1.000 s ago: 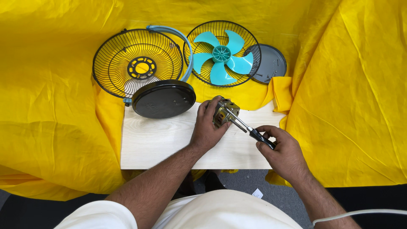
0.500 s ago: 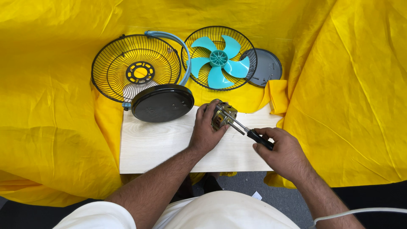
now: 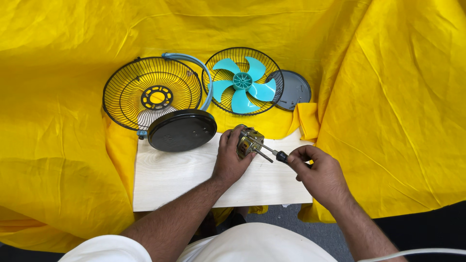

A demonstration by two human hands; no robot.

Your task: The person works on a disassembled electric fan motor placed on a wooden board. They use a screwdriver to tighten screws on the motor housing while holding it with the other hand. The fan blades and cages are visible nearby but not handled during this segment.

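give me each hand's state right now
left hand: closed on the fan motor
right hand: closed on the screwdriver

The pale board [image 3: 184, 179] lies bare left of the left hand [image 3: 232, 157], and along its near edge; the black round base [image 3: 182, 129] overlaps its far left corner; the wire guard [image 3: 152, 92], the bladed guard [image 3: 242, 80] and the grey disc [image 3: 290, 90] crowd the far side; the right hand [image 3: 320, 172] covers the board's right end.
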